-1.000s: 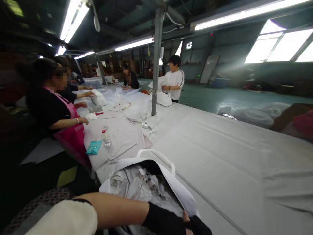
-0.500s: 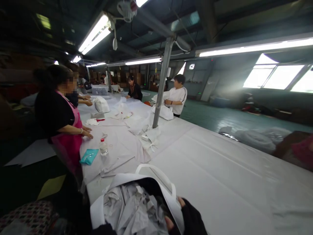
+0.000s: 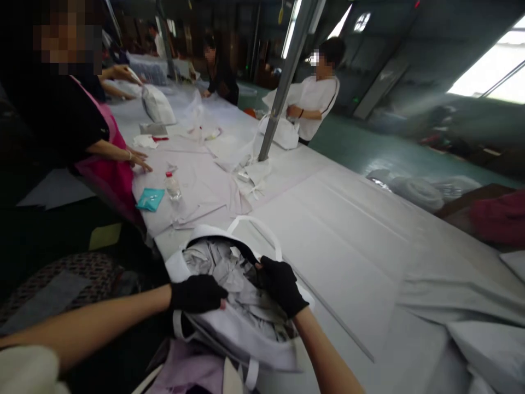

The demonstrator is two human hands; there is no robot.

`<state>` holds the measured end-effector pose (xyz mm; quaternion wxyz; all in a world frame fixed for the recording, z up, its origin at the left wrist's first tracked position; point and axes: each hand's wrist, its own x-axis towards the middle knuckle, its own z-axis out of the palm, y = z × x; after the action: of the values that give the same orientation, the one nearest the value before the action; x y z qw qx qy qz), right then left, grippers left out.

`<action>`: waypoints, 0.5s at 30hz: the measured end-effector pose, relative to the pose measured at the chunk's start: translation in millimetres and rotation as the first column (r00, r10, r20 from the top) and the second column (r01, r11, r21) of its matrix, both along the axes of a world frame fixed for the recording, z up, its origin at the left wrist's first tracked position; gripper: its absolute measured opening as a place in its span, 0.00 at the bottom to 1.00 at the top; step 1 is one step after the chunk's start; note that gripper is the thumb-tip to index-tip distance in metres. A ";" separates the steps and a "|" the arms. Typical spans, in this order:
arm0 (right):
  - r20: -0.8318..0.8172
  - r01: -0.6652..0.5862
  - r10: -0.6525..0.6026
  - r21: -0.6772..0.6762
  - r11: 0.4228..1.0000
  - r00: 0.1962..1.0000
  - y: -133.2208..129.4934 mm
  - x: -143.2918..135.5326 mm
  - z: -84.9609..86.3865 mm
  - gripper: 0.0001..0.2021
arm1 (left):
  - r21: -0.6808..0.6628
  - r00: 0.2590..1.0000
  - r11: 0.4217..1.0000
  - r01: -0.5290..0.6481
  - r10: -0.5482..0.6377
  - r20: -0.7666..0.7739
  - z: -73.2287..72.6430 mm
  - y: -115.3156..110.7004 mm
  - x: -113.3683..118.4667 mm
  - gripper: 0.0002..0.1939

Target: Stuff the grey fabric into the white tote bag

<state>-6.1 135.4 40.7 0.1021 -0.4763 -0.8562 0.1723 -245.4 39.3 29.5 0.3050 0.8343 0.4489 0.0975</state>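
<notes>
A white bag (image 3: 241, 334) with looped handles lies open at the near edge of the long white table (image 3: 353, 241). It is stuffed with crumpled grey-white paper (image 3: 229, 268). My left hand (image 3: 197, 293), in a black glove, rests on the paper just inside the bag's near rim, its fingers curled. My right hand (image 3: 282, 284), also gloved in black, grips the dark inner edge of the bag's opening at its far side. One white handle (image 3: 256, 230) arches above the opening.
A person in a pink apron (image 3: 104, 158) leans on the table at the left, beside a water bottle (image 3: 173, 186) and a teal pouch (image 3: 150, 199). A metal post (image 3: 283, 82) rises mid-table. Other people handle white bags farther back. Folded white cloth lies at right.
The view has tipped down and closer. My left hand has come into the bag onto the paper; my right hand has shifted from the bag's near rim up to its opening.
</notes>
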 end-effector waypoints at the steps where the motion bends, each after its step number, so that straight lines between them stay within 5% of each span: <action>1: -0.026 -0.020 0.019 -0.041 0.999 0.999 -4.4 -0.4 0.2 0.13 | -0.063 1.000 0.998 0.017 -0.016 0.012 -4.7 10.4 0.5 0.13; 4: -0.197 -0.004 0.002 -0.012 1.000 0.980 -21.4 6.0 5.6 0.14 | -0.308 0.988 0.946 0.098 -0.056 0.142 -5.1 33.8 2.0 0.12; 7: -0.325 0.057 -0.010 0.135 0.989 0.946 -48.5 21.0 18.8 0.16 | -0.340 0.980 0.933 0.121 -0.057 0.192 17.4 37.6 0.5 0.12; 11: -0.256 0.027 0.024 0.196 0.980 0.966 -99.5 31.3 18.7 0.18 | 0.001 0.985 0.990 0.143 -0.142 0.102 41.4 27.7 -2.0 0.19; 15: -0.101 -0.040 0.055 0.147 0.988 0.993 -135.0 23.0 -8.7 0.20 | 0.265 0.977 0.940 0.214 -0.207 -0.052 31.3 15.4 3.0 0.37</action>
<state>16.9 0.4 31.9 0.1768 -0.4375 -0.8710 0.1370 -242.4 54.7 60.7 0.1923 0.9122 0.3434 0.1145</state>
